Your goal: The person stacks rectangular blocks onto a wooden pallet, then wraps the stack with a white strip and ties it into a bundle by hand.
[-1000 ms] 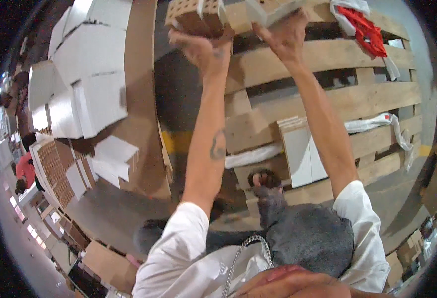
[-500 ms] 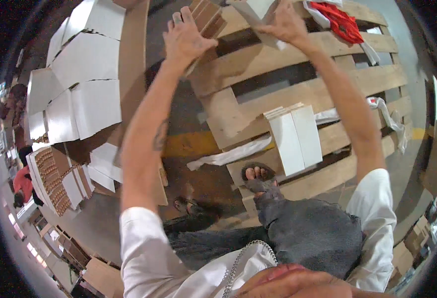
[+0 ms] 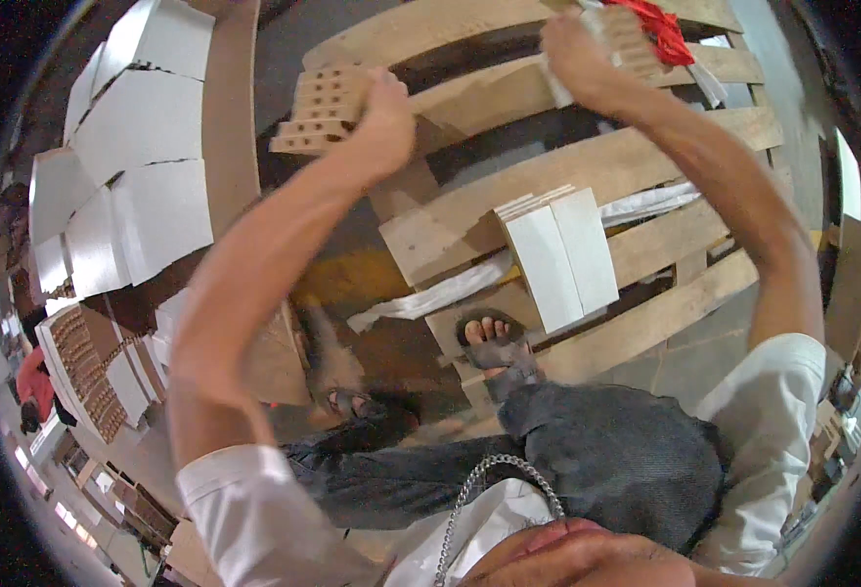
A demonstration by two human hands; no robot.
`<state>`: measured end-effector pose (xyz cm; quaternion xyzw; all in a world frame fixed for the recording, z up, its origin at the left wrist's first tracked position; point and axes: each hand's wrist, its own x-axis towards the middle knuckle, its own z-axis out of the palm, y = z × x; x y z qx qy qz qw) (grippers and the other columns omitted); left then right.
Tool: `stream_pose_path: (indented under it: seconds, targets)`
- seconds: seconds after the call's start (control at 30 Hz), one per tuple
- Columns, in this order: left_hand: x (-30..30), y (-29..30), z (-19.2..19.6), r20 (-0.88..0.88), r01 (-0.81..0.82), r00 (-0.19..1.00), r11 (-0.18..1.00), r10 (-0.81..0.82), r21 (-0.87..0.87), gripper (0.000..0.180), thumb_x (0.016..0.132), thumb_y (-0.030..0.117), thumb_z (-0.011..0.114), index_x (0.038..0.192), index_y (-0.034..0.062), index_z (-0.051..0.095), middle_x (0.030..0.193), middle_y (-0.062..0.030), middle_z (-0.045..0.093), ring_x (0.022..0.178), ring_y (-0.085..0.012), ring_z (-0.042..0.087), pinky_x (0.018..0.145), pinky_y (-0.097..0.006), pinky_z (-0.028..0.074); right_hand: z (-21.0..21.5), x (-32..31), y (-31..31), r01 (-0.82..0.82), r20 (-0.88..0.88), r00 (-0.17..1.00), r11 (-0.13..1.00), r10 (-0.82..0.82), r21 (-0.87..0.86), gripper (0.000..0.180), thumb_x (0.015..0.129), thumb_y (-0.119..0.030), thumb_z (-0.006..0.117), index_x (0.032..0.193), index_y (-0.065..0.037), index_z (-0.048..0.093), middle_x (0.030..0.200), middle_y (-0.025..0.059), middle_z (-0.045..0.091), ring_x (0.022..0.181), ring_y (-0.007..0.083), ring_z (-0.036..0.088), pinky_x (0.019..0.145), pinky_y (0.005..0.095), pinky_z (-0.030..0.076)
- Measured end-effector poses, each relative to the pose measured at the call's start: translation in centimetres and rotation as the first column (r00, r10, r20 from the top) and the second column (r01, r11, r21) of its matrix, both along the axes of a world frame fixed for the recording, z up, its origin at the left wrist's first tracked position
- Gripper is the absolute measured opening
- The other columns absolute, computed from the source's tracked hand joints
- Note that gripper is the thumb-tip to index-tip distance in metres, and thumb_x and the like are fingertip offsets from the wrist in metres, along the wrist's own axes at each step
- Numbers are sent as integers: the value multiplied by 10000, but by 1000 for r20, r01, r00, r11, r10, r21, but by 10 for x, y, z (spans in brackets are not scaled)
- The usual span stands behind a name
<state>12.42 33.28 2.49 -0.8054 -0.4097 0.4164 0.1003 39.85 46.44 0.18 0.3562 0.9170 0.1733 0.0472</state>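
Note:
My left hand [image 3: 389, 110] is closed round the right side of a small stack of boards [image 3: 321, 106], whose light brown edges show rows of drilled holes. The stack is at the far left end of the wooden pallet [image 3: 430, 245]. My right hand [image 3: 579, 61], smeared by motion, grips a second stack of boards [image 3: 634, 41] with similar brown edges; part of this stack is hidden by the hand. Just beyond it lies a red cloth [image 3: 667, 34]. Two white boards, atop others in a short stack [image 3: 557, 256], rest side by side on the near slats.
Tall piles of white-faced boards [image 3: 147, 127] stand at the left beside a brown panel [image 3: 232, 108]. White strips [image 3: 440, 298] run across the pallet, which has gaps between its slats. My foot [image 3: 494, 338] is at its near edge. Another person [image 3: 34, 386] is far left.
My left hand has closed on its stack, which is now tilted with the drilled edges showing. My right hand has moved slightly right, and its stack has turned from white face to brown edges.

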Motion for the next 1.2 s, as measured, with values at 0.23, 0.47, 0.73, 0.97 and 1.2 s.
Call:
stream_pose_path:
  seconds: [0.23, 0.47, 0.73, 0.97, 1.2]
  targets:
    - [0, 5, 57, 80, 84, 993, 996, -82, -21, 346, 744, 275, 701, 1018, 63, 711, 1127, -116, 581, 1119, -289, 509, 939, -437, 409, 70, -59, -36, -14, 383, 918, 975, 100, -223, 226, 768, -189, 588, 914, -37, 671, 965, 124, 589, 1024, 290, 522, 886, 451, 383]
    - [2, 17, 14, 153, -79, 985, 997, 80, -11, 342, 746, 250, 697, 1021, 46, 706, 1163, -115, 582, 1149, -287, 497, 912, -420, 437, 15, -86, -31, -155, 638, 738, 975, 220, -158, 275, 780, -183, 593, 1016, -50, 640, 1076, 125, 568, 1077, 299, 507, 928, 456, 362]
    - [6, 12, 24, 202, -12, 979, 997, -3, 73, 312, 736, 231, 686, 996, 62, 720, 1112, -121, 624, 1109, -284, 511, 945, -403, 402, -3, -97, -33, -141, 419, 892, 986, 167, -93, 248, 751, -176, 604, 957, -56, 675, 1073, 117, 574, 1109, 282, 495, 938, 422, 364]
    - [-2, 10, 36, 113, -19, 994, 999, 14, 48, 370, 734, 281, 682, 1032, 62, 703, 1153, -110, 614, 1166, -294, 484, 992, -415, 369, 67, -120, -69, -150, 427, 882, 979, 197, -141, 296, 725, -169, 610, 974, -20, 668, 1085, 146, 557, 1088, 302, 500, 937, 431, 376]
    - [-42, 17, 17, 389, -221, 902, 974, 186, 45, 827, 586, 276, 827, 1303, 45, 486, 1214, -136, 580, 1170, -309, 515, 967, -436, 403, 23, -102, -54, -155, 137, 974, 972, 180, -179, 582, 650, -145, 692, 1194, -7, 537, 1059, 148, 588, 1057, 290, 555, 909, 373, 419]
